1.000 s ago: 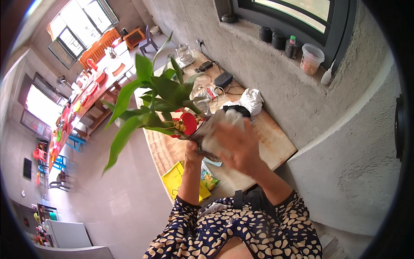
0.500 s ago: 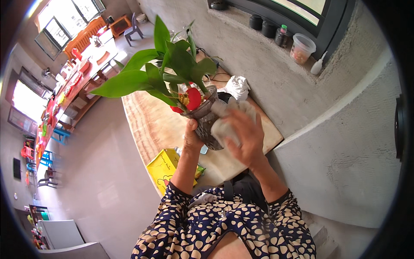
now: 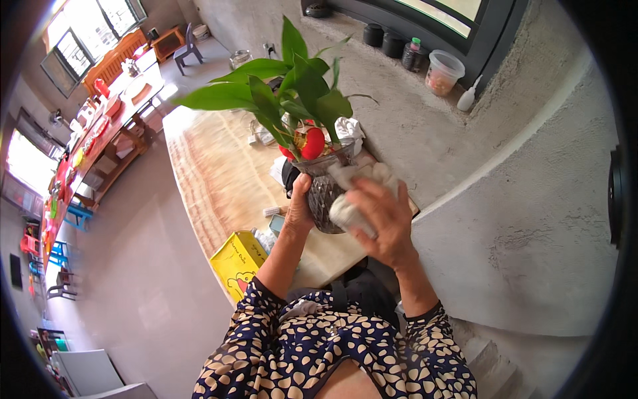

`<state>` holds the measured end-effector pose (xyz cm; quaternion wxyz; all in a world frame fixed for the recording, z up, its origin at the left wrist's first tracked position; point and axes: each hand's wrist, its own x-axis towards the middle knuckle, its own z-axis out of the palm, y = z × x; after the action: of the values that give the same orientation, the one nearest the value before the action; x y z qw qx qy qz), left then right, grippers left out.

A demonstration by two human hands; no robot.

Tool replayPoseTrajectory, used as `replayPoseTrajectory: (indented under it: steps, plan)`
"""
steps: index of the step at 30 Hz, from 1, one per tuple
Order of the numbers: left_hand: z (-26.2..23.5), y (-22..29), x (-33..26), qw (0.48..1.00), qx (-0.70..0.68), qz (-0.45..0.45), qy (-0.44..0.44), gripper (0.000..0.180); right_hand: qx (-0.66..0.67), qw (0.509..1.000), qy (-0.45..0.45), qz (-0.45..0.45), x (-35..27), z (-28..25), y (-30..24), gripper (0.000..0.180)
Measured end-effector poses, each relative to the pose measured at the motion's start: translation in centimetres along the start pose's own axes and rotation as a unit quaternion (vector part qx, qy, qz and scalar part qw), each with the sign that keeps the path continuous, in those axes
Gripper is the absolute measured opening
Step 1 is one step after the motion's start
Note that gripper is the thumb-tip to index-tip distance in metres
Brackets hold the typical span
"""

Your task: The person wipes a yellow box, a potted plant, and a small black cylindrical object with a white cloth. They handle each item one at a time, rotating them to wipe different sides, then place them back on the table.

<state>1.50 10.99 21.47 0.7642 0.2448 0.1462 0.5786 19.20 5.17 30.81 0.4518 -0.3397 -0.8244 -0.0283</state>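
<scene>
Left of the patterned vase (image 3: 324, 194), a yellow box (image 3: 234, 266) sits on the tabletop (image 3: 206, 173); then comes our left hand (image 3: 300, 209), wrapped on the vase's left wall, thumb up, most fingers hidden. We have the vase, leafy plant (image 3: 307, 83) inside, between our 2 hands, long axis near upright; whether its base rests, we cannot tell. On its right, our right hand (image 3: 385, 216) bunches a pale cloth (image 3: 352, 211) against it, the left hand being nearer.

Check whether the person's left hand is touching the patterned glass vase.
Touching. The head view shows it: the left hand wraps the left side of the glass vase, with the thumb against it below the rim.
</scene>
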Motion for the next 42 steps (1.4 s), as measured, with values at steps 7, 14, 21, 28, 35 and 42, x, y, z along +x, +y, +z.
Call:
replayPoseTrajectory:
  steps: [7, 14, 21, 28, 35, 42]
  plan:
    - [2.9, -3.9, 0.4, 0.997, 0.038, 0.005, -0.06, 0.066, 0.074, 0.97, 0.042, 0.228, -1.4, -2.7, 1.2, 0.036]
    - [5.8, -7.8, 1.0, 0.995, 0.029, -0.045, -0.087, 0.056, 0.325, 0.809, 0.099, 0.481, -3.2, -6.5, 5.3, 0.025]
    - [7.9, -11.5, 0.6, 0.995, 0.037, -0.053, -0.078, 0.053, -0.111, 0.98, 0.05, 0.157, -4.7, -10.8, 0.2, 0.038]
    - [10.7, -12.9, -0.7, 0.985, 0.008, -0.093, -0.144, 0.06, 0.104, 0.92, 0.12, 0.357, -7.4, -13.9, 0.8, 0.026]
    - [11.3, -13.0, -1.7, 0.983, 0.001, -0.13, -0.132, 0.058, 0.15, 0.855, 0.149, 0.473, -7.7, -14.1, 1.1, 0.019]
    - [9.7, -10.8, -1.9, 0.99, 0.019, -0.097, -0.101, 0.06, -0.204, 0.957, 0.051, 0.198, -5.3, -11.0, -4.2, 0.036]
